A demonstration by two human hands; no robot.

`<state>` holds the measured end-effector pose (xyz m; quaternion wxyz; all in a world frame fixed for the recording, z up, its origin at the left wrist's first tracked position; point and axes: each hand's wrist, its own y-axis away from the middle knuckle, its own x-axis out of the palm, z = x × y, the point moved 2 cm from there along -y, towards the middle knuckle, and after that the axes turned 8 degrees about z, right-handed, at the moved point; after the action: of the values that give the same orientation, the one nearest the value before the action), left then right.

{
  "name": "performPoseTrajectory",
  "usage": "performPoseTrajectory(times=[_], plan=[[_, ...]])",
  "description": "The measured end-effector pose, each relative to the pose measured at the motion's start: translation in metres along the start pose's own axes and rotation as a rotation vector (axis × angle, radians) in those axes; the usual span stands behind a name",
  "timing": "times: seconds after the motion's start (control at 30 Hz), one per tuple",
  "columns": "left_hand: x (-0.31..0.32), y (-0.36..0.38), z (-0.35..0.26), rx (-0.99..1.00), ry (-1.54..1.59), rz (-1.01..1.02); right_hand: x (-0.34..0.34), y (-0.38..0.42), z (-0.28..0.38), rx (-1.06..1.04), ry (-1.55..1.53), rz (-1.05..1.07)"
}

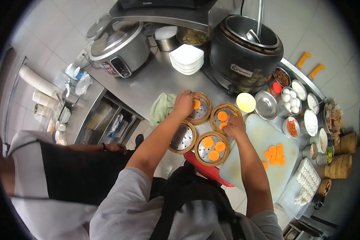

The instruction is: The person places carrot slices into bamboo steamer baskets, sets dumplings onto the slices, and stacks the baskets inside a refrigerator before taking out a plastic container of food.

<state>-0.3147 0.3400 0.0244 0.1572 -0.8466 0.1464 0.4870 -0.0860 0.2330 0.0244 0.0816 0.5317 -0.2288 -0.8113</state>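
Four round bamboo steamers with perforated metal bottoms stand close together. My left hand (185, 103) is at the left rim of the upper left steamer (204, 114), beside an orange carrot slice (197, 104); its fingertips are partly hidden. My right hand (233, 125) reaches into the upper right steamer (215, 113), its fingers on a carrot slice (223, 125), with another slice just above. Three slices lie in the lower right steamer (212, 163). No slice shows in the lower left steamer (183, 138). More slices (275, 154) lie on the cutting board (244, 170).
A green cloth (162, 109) lies left of the steamers. Behind are stacked white plates (187, 59), a rice cooker (122, 46) and a black pot (244, 60). Ingredient bowls, eggs (291, 101) and a dumpling tray (308, 182) are right. A co-worker (68, 168) stands left.
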Motion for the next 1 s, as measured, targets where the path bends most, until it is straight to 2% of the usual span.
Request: performPoseTrajectory(times=[0.07, 0.1, 0.17, 0.2, 0.27, 0.3, 0.33, 0.37, 0.4, 0.43, 0.5, 0.53, 0.6, 0.63, 0.7, 0.73, 0.77, 0.8, 0.83, 0.87, 0.93, 1.0], plan=[[-0.005, 0.005, 0.001, 0.082, -0.068, -0.109, -0.009, 0.009, 0.004, -0.099, -0.164, -0.061], [-0.004, 0.008, 0.005, 0.079, -0.068, -0.109, -0.013, 0.009, 0.008, -0.101, -0.163, -0.059], [0.0, 0.014, 0.011, 0.114, -0.169, -0.1, -0.021, 0.004, 0.013, -0.138, -0.511, -0.19], [0.001, 0.017, 0.015, 0.115, -0.165, -0.095, -0.018, 0.0, 0.021, -0.132, -0.511, -0.188], [-0.001, 0.019, 0.024, 0.205, -0.162, -0.091, -0.005, -0.013, 0.053, -0.309, -0.761, -0.239], [0.001, 0.018, 0.027, 0.224, -0.148, -0.085, 0.008, -0.024, 0.069, -0.35, -0.737, -0.241], [0.001, 0.016, 0.032, 0.187, 0.003, -0.137, 0.021, -0.032, 0.085, -0.39, -0.712, -0.243], [0.001, 0.016, 0.037, 0.146, 0.153, -0.186, 0.026, -0.035, 0.102, -0.31, -0.48, -0.242], [0.002, 0.017, 0.038, 0.161, 0.165, -0.173, 0.032, -0.036, 0.115, -0.228, -0.253, -0.231], [0.001, 0.022, 0.039, 0.113, 0.165, -0.228, 0.042, -0.038, 0.12, -0.208, -0.256, -0.235], [-0.007, 0.035, 0.04, 0.071, 0.204, -0.275, 0.052, -0.036, 0.116, -0.327, -0.053, -0.706], [-0.011, 0.042, 0.036, 0.081, 0.254, -0.26, 0.044, -0.025, 0.1, -0.29, -0.04, -0.709], [-0.015, 0.062, 0.042, 0.035, 0.273, -0.281, 0.013, 0.022, 0.073, -0.446, -0.51, -0.381], [-0.017, 0.077, 0.046, -0.008, 0.334, -0.274, -0.003, 0.051, 0.049, -0.41, -0.497, -0.307], [-0.022, 0.108, 0.058, -0.074, 0.394, -0.296, -0.003, 0.094, -0.026, -0.364, -0.54, -0.319], [-0.024, 0.123, 0.064, -0.096, 0.401, -0.32, 0.008, 0.11, -0.076, -0.315, -0.354, -0.442], [-0.023, 0.137, 0.072, -0.096, 0.4, -0.319, 0.025, 0.125, -0.133, -0.204, -0.357, -0.446], [-0.019, 0.151, 0.081, -0.204, 0.439, -0.325, 0.051, 0.143, -0.185, -0.082, -0.594, -0.486], [-0.015, 0.161, 0.084, -0.312, 0.476, -0.326, 0.046, 0.168, -0.201, 0.133, -0.513, -0.471], [-0.012, 0.167, 0.079, -0.308, 0.475, -0.319, 0.041, 0.19, -0.209, 0.349, -0.428, -0.453], [-0.007, 0.176, 0.072, -0.408, 0.597, -0.312, 0.063, 0.195, -0.218, 0.327, -0.407, -0.511], [0.002, 0.177, 0.065, -0.351, 0.542, -0.326, 0.076, 0.198, -0.222, 0.281, -0.39, -0.557]])
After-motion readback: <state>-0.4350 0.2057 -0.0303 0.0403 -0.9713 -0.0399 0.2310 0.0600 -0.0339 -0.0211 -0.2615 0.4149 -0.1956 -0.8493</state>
